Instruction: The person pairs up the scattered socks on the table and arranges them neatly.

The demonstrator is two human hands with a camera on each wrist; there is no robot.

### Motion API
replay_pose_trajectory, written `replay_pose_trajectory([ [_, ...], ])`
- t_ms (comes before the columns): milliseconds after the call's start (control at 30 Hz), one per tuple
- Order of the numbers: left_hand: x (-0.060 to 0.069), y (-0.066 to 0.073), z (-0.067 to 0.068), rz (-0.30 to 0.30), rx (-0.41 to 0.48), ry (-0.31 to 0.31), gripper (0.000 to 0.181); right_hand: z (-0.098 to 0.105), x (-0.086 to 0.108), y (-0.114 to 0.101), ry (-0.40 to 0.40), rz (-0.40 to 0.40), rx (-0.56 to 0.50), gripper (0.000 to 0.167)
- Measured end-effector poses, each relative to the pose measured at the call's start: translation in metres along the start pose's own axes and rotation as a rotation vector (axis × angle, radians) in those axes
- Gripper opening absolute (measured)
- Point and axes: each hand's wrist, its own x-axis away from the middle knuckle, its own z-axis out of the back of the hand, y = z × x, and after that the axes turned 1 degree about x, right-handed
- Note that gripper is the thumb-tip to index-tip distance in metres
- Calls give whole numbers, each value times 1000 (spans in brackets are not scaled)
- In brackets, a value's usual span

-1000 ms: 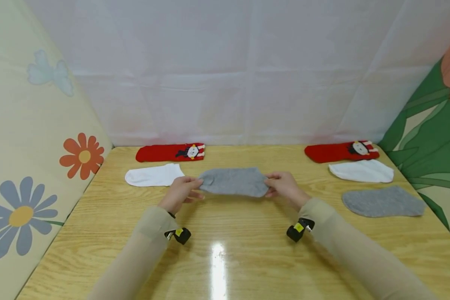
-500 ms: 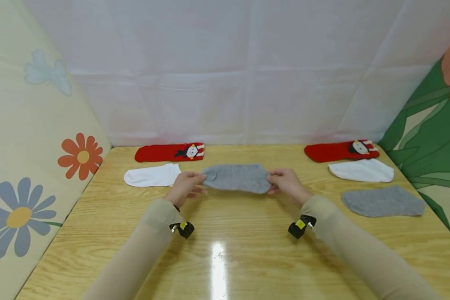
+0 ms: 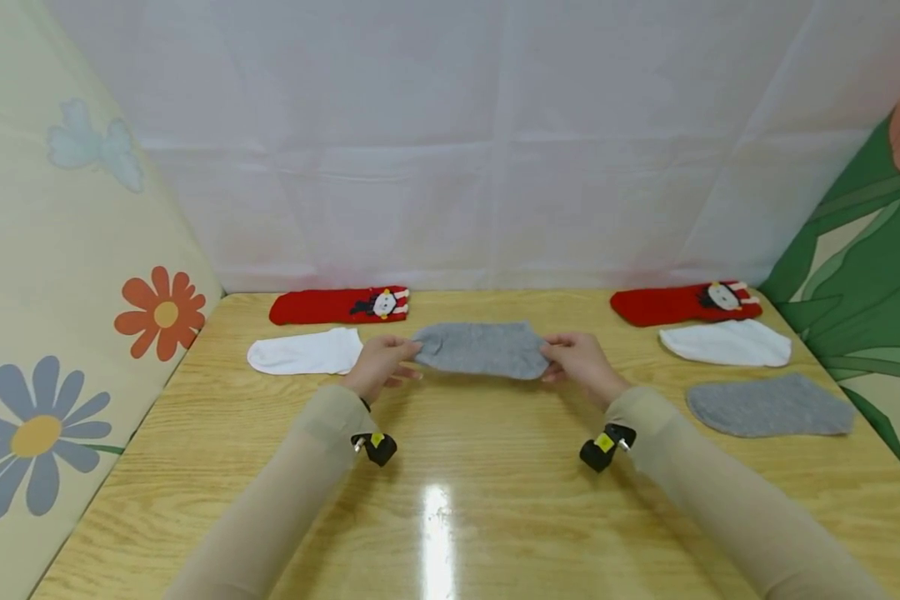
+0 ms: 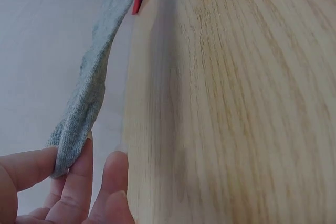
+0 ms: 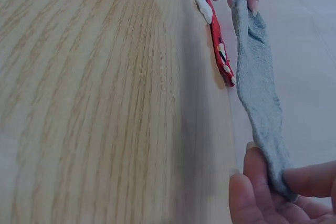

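Note:
A grey sock [image 3: 482, 349] is stretched lengthwise between both hands, raised above the table. My left hand [image 3: 381, 364] pinches its left end between thumb and fingers; my right hand [image 3: 581, 367] pinches the right end. In the left wrist view the sock [image 4: 89, 87] runs up from my left fingers, and its shadow lies on the wood. The right wrist view shows the sock [image 5: 260, 82] with my right thumb and fingers on its near end and the left hand at the far end.
On the wooden table [image 3: 450, 467], a red sock [image 3: 337, 306] and a white sock [image 3: 305, 352] lie at the left. At the right lie another red sock [image 3: 663, 306], a white one [image 3: 726, 342] and a grey one [image 3: 771, 405]. A pale cloth hangs behind.
Both hands have moved slightly away from the body and to the right with the grey sock between them. The socks on the table lie as before.

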Motion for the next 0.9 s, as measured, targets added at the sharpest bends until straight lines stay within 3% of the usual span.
replay_pose_trajectory([
  [367, -12, 1, -6, 26, -1, 29, 30, 4, -5, 1, 33, -6, -16, 38],
  [900, -25, 4, -21, 12, 109, 26, 22, 8, -20, 3, 114, -18, -43, 36],
])
